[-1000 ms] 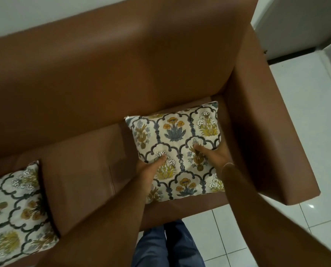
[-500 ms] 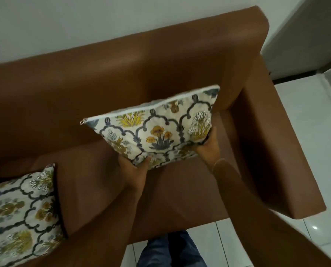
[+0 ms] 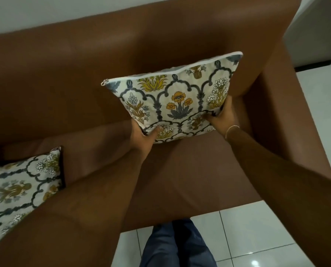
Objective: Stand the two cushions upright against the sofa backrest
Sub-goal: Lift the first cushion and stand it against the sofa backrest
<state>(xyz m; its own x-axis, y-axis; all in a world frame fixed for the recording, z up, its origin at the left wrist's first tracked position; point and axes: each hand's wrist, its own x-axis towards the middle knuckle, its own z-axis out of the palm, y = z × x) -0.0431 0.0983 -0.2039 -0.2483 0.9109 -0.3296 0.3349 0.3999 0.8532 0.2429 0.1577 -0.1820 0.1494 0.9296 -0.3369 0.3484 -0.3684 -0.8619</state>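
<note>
a view looking down from head height at a brown leather sofa (image 3: 83,83). two bare hands hold a floral cushion (image 3: 178,101) up on its lower edge over the seat, toward the 1 o'clock part of the frame, its printed face turned to the camera and its white zipped edge on top. the left hand (image 3: 143,137) is closed around the cushion's lower left corner, at about 7 o'clock on the cushion, thumb pressed on the front and fingers hidden behind. the right hand (image 3: 223,116) is closed around the lower right corner, at about 4 o'clock, with a thin bracelet (image 3: 231,130) at the wrist. the cushion stands close in front of the sofa backrest (image 3: 160,41), beside the right armrest (image 3: 287,116); whether it touches the backrest cannot be told. a second cushion (image 3: 20,187) of the same print lies flat on the seat at 8 o'clock, well apart from the first. at 6 o'clock, blue trousers (image 3: 176,245) and white floor tiles (image 3: 247,228) show below the seat's front edge.
</note>
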